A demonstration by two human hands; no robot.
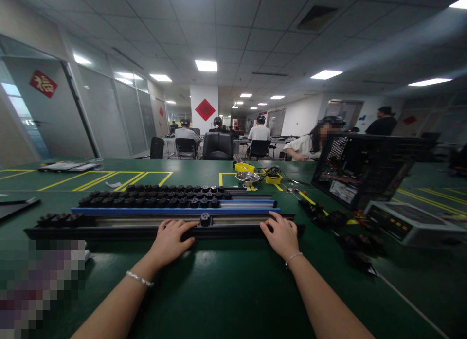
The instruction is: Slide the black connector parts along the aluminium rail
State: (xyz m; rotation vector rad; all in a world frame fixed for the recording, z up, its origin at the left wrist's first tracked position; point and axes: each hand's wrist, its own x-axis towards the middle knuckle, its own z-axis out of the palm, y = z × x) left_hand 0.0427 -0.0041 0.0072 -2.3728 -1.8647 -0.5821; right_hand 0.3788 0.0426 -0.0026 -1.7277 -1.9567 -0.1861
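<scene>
A long black rail (233, 230) lies crosswise on the green desk (226, 290), both hands flat and open on it, gripping nothing. The left hand (171, 239), fingers spread, sits just left of a small black block (205, 219); the right hand (282, 234) rests farther right. Block-filled rails (153, 199) lie behind, in an open office.

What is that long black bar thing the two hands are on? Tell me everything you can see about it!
The long black bar lies flat on the green table, running left to right. It looks like metal, with a paler groove along its top. Small black pieces sit at its left end, and a single piece near the middle. The left hand and right hand rest on it, fingers spread.
</scene>
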